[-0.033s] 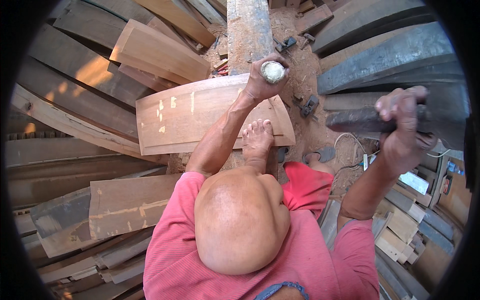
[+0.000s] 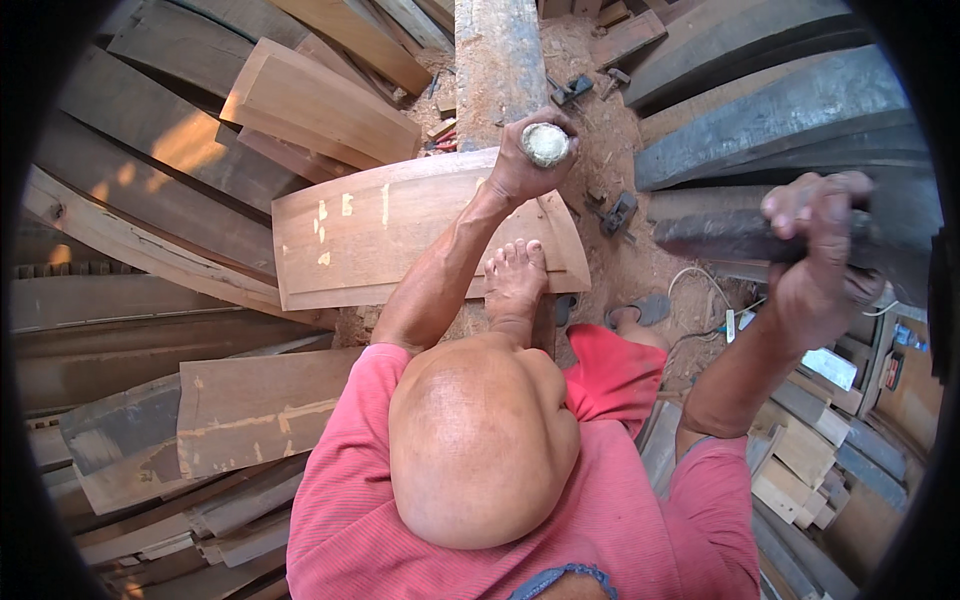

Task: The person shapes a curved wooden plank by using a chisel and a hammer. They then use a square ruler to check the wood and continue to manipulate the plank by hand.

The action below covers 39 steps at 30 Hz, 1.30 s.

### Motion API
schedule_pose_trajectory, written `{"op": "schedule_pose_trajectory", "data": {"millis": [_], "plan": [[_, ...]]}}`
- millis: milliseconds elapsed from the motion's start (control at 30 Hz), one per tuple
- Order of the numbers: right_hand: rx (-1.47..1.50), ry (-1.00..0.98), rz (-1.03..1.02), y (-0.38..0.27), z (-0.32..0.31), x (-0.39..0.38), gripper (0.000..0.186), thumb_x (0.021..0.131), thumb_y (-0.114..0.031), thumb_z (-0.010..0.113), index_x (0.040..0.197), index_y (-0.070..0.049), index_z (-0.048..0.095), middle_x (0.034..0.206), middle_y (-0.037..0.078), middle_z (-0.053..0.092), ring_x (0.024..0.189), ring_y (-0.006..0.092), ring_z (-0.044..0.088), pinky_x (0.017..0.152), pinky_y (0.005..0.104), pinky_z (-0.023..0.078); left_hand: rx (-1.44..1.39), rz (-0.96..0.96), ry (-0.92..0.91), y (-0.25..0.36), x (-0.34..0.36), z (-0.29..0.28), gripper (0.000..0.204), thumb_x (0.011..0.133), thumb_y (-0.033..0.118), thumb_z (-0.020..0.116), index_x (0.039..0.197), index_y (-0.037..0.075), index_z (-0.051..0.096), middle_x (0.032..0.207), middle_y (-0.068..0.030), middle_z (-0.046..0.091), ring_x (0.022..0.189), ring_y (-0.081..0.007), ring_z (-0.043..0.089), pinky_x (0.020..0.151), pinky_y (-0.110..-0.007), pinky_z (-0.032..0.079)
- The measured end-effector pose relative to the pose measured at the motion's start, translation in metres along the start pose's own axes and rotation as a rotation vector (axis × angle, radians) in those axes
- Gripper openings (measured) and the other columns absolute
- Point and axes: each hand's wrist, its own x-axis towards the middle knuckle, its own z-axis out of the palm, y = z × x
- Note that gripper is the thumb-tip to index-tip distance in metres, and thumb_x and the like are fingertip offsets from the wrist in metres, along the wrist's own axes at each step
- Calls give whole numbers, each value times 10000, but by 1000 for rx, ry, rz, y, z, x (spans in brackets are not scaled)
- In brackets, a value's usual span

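My left hand (image 2: 535,155) is closed round an upright chisel (image 2: 546,145). Only the round, pale, frayed end of its handle shows; the blade is hidden below my fist. Under that hand lies a broad, curved wooden board (image 2: 360,240) with several light cut patches on its face. My bare foot (image 2: 515,270) presses on the board near its right end. Off to the right, my right hand (image 2: 820,245) is raised and wrapped round a dark, thick wooden mallet (image 2: 715,236), slightly blurred, held apart from the chisel.
A long sawdust-covered beam (image 2: 500,60) runs away at the far side. Dark hand planes (image 2: 617,212) rest on the sawdust floor right of the board. Curved planks (image 2: 780,110) lean at right, with more wooden boards (image 2: 320,105) stacked at left. A pale cable (image 2: 700,270) loops near a sandal (image 2: 652,308).
My right hand and the mallet have shifted slightly to the right. The left hand, chisel and board have not visibly moved.
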Motion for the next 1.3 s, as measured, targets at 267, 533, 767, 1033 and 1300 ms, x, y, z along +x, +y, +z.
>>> {"op": "schedule_pose_trajectory", "data": {"millis": [267,533,767,1033,1300], "plan": [[82,99,-183,-4,8,63,283,1011,-273,634,852,-61,538,692,31,518,578,146,508,569,292,475,-4,14,-24,0,1,-6,106,825,82,742,906,33,694,845,-73,707,792,-138,673,741,-290,543],[-1310,-944,284,125,33,-41,277,859,-247,729,987,-2,740,726,172,657,704,317,639,728,414,541,66,110,-53,-4,-12,4,183,784,93,764,944,29,702,857,-105,730,795,-158,708,733,-300,558],[-505,-396,265,95,31,-41,235,849,-153,764,969,34,685,797,92,691,672,213,631,686,360,528,-12,23,157,4,-15,14,158,836,47,754,972,18,678,871,-86,725,802,-134,697,719,-275,556],[-334,-157,507,59,11,-55,188,874,-124,795,966,-4,683,811,27,664,669,95,598,606,268,490,29,-115,112,-15,14,13,109,838,93,765,921,40,717,817,-62,730,773,-105,682,710,-277,554],[-264,31,469,31,0,-42,147,879,-27,778,953,12,656,775,63,651,598,114,598,538,265,497,24,-86,20,-4,9,6,113,830,95,744,922,36,716,862,-70,726,813,-112,685,754,-278,549]]}}
